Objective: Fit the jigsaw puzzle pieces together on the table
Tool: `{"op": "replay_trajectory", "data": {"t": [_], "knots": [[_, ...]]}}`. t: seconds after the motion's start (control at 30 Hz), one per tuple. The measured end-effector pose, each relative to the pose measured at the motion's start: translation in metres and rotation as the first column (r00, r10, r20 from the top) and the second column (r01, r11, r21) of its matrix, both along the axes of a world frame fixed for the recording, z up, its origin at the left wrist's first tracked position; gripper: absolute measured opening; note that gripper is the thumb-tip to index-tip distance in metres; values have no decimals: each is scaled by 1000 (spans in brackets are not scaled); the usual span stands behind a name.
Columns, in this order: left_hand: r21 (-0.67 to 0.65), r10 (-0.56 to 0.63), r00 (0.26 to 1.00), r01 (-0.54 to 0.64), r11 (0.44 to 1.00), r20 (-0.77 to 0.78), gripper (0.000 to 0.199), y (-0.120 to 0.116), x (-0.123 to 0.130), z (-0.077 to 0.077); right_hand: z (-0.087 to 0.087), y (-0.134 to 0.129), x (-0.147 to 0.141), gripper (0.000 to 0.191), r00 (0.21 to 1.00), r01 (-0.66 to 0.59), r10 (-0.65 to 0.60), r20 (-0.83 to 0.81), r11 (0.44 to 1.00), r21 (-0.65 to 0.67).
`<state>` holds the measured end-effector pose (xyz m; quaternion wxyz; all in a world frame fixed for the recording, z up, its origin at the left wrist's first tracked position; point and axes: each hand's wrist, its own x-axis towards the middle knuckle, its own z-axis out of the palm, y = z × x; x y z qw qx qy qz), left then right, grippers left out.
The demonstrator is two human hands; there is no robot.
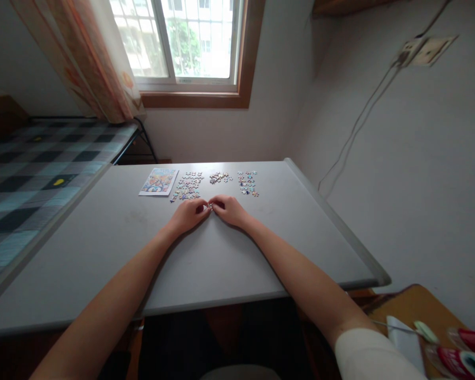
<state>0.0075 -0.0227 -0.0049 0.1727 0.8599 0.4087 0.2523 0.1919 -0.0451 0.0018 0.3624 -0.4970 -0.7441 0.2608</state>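
My left hand (189,215) and my right hand (230,210) meet over the middle of the table, fingertips pinched together. Between them is a small puzzle piece (211,206), mostly covered by the fingers; whether it is one piece or two joined I cannot make out. Just beyond my left hand lie loose rows of puzzle pieces (189,184). A heap of pieces (220,178) sits past the fingertips, and another spread-out group (247,182) is beyond my right hand. Left of the rows lies a colourful printed picture sheet (159,182).
The pale table (221,264) has a raised grey edge along its right side. A bed with a checked cover (63,153) stands at the left. At lower right, a wooden stool (423,301) holds a white object and red-labelled bottles (459,359). A cable hangs on the right wall.
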Motion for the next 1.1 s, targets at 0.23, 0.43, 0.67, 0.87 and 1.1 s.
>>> {"op": "replay_trajectory", "data": {"t": [0.23,0.43,0.67,0.87,1.1], "knots": [[1,3,1000,-3,1000,4,26,0,0,1,0,0,0,22,1000,1,-1,-5,1000,1],[-15,7,1000,-7,1000,20,28,0,1,-1,0,1,0,22,1000,-8,8,3,1000,9],[-12,14,1000,-13,1000,20,29,1,0,-2,-2,1,1,23,1000,-9,9,-5,1000,0],[-15,0,1000,0,1000,30,30,0,0,0,0,-1,0,23,1000,-12,12,-5,1000,-7],[-17,2,1000,-2,1000,22,30,1,-1,-1,0,0,0,23,1000,-10,10,-1,1000,-1]]}}
